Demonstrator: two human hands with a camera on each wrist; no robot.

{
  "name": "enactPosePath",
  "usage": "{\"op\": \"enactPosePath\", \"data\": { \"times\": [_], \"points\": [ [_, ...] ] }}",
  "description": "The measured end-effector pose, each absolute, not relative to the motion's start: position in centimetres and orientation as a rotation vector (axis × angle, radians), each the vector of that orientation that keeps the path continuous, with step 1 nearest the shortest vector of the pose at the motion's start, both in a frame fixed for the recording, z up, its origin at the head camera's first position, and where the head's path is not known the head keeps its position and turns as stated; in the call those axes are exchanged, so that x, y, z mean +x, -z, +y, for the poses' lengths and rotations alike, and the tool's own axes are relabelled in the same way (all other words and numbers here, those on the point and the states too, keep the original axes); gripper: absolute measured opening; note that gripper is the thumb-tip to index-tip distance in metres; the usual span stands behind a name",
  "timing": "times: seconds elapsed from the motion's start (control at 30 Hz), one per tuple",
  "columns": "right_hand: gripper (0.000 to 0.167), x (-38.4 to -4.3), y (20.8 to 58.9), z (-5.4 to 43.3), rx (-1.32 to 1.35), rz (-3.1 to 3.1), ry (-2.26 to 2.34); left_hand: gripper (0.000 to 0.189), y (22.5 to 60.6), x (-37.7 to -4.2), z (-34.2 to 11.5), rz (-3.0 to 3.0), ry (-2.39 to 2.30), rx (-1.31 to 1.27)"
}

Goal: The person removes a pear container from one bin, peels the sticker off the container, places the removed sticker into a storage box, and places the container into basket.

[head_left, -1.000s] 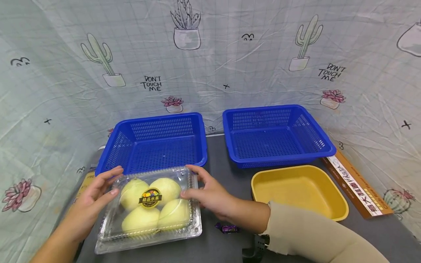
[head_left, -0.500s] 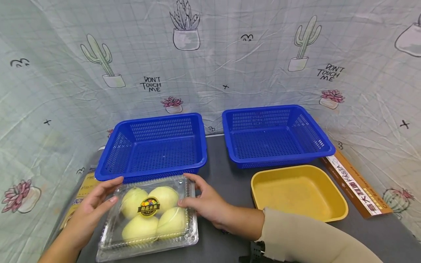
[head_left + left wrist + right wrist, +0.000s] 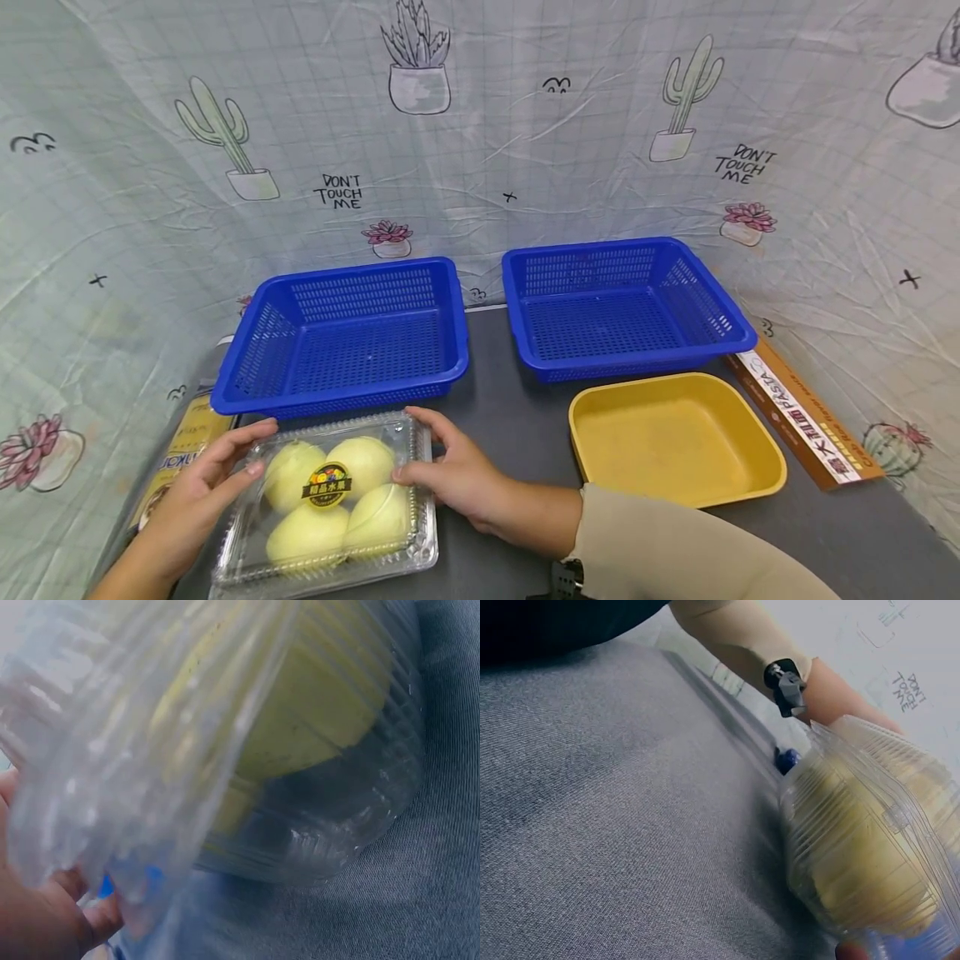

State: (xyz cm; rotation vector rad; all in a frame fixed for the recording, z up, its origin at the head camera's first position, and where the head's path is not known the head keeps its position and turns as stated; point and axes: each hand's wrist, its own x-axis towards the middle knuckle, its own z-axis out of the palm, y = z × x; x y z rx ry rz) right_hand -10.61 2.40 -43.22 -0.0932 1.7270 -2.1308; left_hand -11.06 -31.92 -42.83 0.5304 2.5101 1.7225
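Observation:
A clear plastic clamshell box (image 3: 423, 537) sits low and left in the head view, just in front of the left blue basket. Several round, pale yellow-green fruits (image 3: 307, 537) fill it, and a black sticker (image 3: 327, 486) marks its lid. My left hand (image 3: 191, 487) holds the box by its left side, thumb near the lid's edge. On the opposite side my right hand (image 3: 463, 482) grips it, thumb over the lid and fingers at the far corner. Ribbed box walls (image 3: 315, 847) cover much of the left wrist view. Fingers beneath or behind the box are mostly hidden.
Two blue mesh baskets (image 3: 341, 398) (image 3: 637, 363) stand at the back. A yellow tray (image 3: 675, 442) lies right of centre, beside a brown pasta box (image 3: 806, 417). A yellow package (image 3: 180, 446) lies at the left. One small dark-blue item (image 3: 787, 760) shows near my right forearm.
Both hands have brought the fruit box toward me and slightly left, away from overlapping the left basket. My right forearm now hides the small purple wrapped item.

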Motion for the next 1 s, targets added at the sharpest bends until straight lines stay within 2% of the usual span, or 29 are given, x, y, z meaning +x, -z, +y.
{"op": "enactPosePath", "data": {
  "times": [0.27,0.53,0.83,1.0],
  "points": [
    [0.085,-10.9,44.1,2.2,-0.068,1.739,2.118,0.049,43.2,-11.0,-31.8,2.461,-1.718,0.574],
    [0.082,-11.2,44.5,2.4,-0.162,1.772,2.065,0.049,42.7,-10.6,-31.5,2.544,-1.626,0.552],
    [0.085,-10.8,43.6,2.7,-0.193,1.906,1.939,0.047,42.8,-10.4,-31.0,2.752,-1.372,0.611],
    [0.087,-11.0,43.1,3.0,-0.256,2.040,1.865,0.050,42.6,-10.3,-30.8,2.783,-1.297,0.562]
  ]
}}
